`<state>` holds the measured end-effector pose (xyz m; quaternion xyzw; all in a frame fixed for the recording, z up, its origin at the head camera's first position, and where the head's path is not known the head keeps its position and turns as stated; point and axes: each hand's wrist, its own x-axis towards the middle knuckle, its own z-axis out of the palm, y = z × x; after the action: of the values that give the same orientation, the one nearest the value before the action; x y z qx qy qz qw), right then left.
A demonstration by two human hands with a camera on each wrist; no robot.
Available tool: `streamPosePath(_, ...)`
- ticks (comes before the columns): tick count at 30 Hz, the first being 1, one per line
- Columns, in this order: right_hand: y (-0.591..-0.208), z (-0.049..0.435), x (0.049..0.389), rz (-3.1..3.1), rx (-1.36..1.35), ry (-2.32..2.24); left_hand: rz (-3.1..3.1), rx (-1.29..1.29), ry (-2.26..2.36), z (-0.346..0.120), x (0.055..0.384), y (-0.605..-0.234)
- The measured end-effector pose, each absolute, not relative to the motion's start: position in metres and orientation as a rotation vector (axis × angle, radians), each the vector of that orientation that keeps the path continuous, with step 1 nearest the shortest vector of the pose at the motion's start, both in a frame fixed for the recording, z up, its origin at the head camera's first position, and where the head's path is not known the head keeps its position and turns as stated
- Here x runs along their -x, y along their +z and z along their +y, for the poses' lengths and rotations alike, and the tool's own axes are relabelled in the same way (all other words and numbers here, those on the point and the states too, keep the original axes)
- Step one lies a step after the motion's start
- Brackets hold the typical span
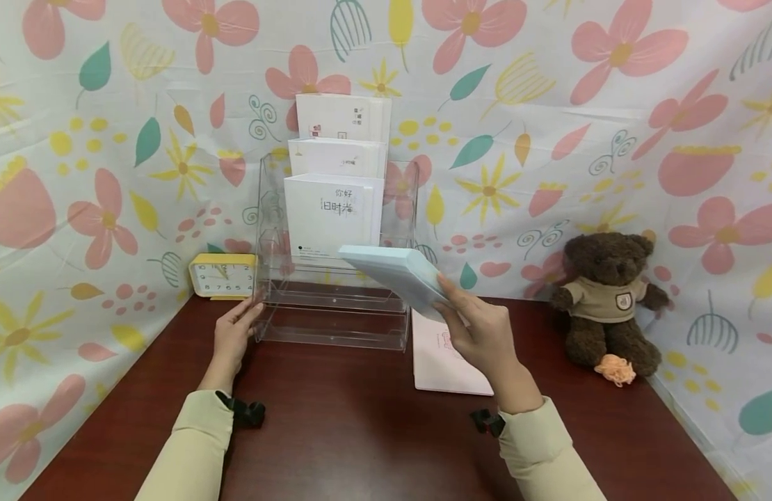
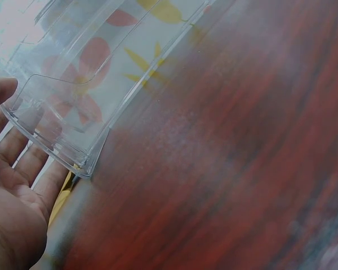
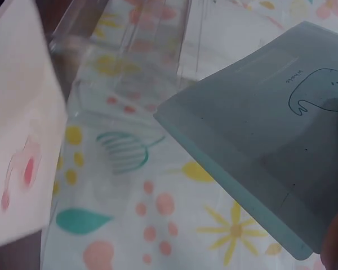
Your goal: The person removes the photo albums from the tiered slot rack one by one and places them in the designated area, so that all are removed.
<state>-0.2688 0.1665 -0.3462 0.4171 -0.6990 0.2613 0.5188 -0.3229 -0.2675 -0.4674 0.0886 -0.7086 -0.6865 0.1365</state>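
Note:
A clear acrylic rack (image 1: 336, 337) with stepped tiers stands on the table, several white booklets (image 1: 332, 219) in its upper tiers. My left hand (image 1: 234, 334) holds the rack's left side, thumb on one face of the edge and fingers behind it, as the left wrist view shows. In my right hand (image 1: 483, 330) is a light blue notebook (image 1: 392, 271), pinched at its near right corner and tilted in front of the rack's lower right part. A whale drawing (image 3: 321, 93) marks its cover in the right wrist view.
A pink notebook (image 1: 445, 372) lies on the table right of the rack, partly under the right hand in the head view. The yellow alarm clock (image 1: 223, 276) stands behind the left hand. At the right sits a brown teddy bear (image 1: 608, 299) with an orange yarn ball (image 1: 614, 370) at its feet.

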Motion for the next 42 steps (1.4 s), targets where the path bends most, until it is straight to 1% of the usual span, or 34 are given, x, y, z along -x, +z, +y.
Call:
streamPosePath(14,-0.369,0.255,0.255,-1.819,-0.795,0.530,-2.097,-0.247,-1.963,-0.269,0.318,-0.465)
streamPosePath(19,-0.385,0.286,0.258,-1.853,-0.730,0.577,-2.086,-0.267,-1.996,-0.270,0.317,-0.467)
streamPosePath(23,-0.399,0.306,0.263,-1.911,-0.588,0.670,-2.073,-0.283,-1.996,-0.270,0.316,-0.466)
streamPosePath(30,-0.419,0.326,0.267,-2.086,-0.294,0.837,-2.080,-0.265,-1.980,-0.267,0.316,-0.467)
streamPosePath(38,-0.423,0.338,0.267,-2.179,-0.102,0.965,-2.085,-0.261,-1.976,-0.266,0.317,-0.465)
streamPosePath(42,-0.426,0.348,0.269,-2.280,0.044,1.157,-2.086,-0.271,-1.984,-0.267,0.317,-0.465)
